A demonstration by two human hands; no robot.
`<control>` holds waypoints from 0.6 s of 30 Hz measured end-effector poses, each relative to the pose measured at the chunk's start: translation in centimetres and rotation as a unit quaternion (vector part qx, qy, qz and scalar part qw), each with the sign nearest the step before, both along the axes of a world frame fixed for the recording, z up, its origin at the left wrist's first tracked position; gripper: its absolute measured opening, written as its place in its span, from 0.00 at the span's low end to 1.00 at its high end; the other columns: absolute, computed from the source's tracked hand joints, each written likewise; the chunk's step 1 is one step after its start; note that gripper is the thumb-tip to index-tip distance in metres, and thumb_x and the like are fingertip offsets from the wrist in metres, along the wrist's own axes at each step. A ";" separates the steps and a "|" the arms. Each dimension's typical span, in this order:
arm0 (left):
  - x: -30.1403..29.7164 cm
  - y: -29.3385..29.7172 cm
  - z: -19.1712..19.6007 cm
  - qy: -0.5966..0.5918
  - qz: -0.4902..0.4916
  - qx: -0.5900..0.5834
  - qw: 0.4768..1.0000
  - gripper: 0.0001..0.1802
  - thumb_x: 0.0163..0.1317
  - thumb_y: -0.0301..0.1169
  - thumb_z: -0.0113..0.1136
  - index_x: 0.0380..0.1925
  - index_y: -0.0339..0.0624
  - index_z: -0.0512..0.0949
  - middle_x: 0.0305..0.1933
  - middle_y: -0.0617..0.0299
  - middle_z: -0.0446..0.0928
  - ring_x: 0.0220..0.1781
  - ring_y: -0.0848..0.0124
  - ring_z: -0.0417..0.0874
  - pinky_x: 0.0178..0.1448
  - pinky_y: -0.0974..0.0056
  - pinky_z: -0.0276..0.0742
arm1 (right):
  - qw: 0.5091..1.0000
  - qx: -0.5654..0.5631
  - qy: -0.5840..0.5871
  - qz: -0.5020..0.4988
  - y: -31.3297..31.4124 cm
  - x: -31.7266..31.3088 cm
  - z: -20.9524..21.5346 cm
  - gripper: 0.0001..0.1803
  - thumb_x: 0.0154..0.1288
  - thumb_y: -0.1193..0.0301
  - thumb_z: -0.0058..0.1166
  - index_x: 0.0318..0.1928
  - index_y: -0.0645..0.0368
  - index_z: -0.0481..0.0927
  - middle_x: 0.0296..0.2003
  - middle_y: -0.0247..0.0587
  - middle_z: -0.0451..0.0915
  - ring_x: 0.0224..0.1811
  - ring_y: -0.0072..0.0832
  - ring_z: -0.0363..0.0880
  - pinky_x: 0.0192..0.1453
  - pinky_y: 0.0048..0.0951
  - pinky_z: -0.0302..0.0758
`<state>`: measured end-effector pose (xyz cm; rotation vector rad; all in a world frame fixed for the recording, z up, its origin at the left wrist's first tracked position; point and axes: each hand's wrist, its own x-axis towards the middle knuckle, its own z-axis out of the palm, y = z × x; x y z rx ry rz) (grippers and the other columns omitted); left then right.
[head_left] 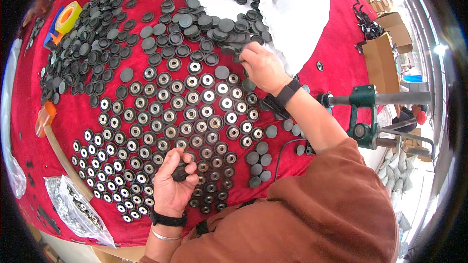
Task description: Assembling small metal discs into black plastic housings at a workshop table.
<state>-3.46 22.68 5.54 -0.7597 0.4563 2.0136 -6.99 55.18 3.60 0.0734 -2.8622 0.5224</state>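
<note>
Left hand (pixel 171 182) grip clamped on a small stack of black caps (pixel 180 170) near the table (pixel 336 34) front edge. Right hand (pixel 262 67) grip pinches one cap from the loose pile (pixel 214 24) beside the white bag (pixel 292 14). Sorting step; next likely needs a clean single-cap lift.

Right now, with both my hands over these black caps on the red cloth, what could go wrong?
Your right hand reaches across the laid-out rows of caps with metal centres; the forearm or sleeve might drag over them and scatter the rows. The left hand grips a small stack of caps that may slip onto the rows beneath. The loose pile of caps by the white bag could slide when picked from.
</note>
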 end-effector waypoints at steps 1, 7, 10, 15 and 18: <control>0.0 0.1 0.0 -0.001 -0.001 0.003 1.000 0.06 0.64 0.33 0.51 0.39 0.46 0.73 0.33 0.64 0.71 0.30 0.73 0.71 0.28 0.72 0.69 | 0.999 0.030 0.023 0.018 0.5 0.5 -0.3 0.05 0.51 0.78 0.54 0.30 0.61 0.74 0.34 0.43 0.74 0.35 0.43 0.75 0.37 0.36 0.73; 0.2 0.4 -0.1 -0.004 -0.002 -0.008 1.000 0.07 0.64 0.33 0.51 0.39 0.44 0.73 0.32 0.63 0.72 0.31 0.72 0.74 0.29 0.69 0.75 | 0.993 0.069 0.075 0.051 0.3 1.3 1.3 0.04 0.51 0.79 0.54 0.29 0.61 0.74 0.37 0.42 0.74 0.35 0.41 0.74 0.37 0.36 0.73; 0.4 0.2 -0.7 0.009 -0.005 0.028 1.000 0.09 0.65 0.34 0.50 0.40 0.43 0.73 0.36 0.60 0.74 0.36 0.68 0.77 0.34 0.65 0.80 | 0.993 0.060 0.080 0.057 -0.4 1.7 2.5 0.04 0.50 0.79 0.55 0.28 0.60 0.74 0.36 0.42 0.75 0.35 0.40 0.75 0.37 0.35 0.74; -0.1 1.6 0.1 -0.013 0.004 0.036 0.999 0.16 0.67 0.42 0.44 0.44 0.43 0.73 0.44 0.54 0.76 0.46 0.60 0.79 0.49 0.51 0.79 | 0.970 -0.114 0.008 0.213 -7.9 3.0 6.5 0.09 0.49 0.79 0.51 0.34 0.58 0.74 0.33 0.42 0.74 0.34 0.39 0.76 0.36 0.36 0.76; -0.1 2.4 1.3 -0.050 0.036 0.009 0.998 0.16 0.66 0.43 0.45 0.41 0.44 0.74 0.40 0.54 0.77 0.41 0.57 0.80 0.48 0.47 0.78 | 0.972 -0.181 -0.089 0.121 -8.9 3.0 5.1 0.16 0.50 0.77 0.56 0.43 0.57 0.76 0.34 0.45 0.76 0.36 0.41 0.77 0.38 0.36 0.75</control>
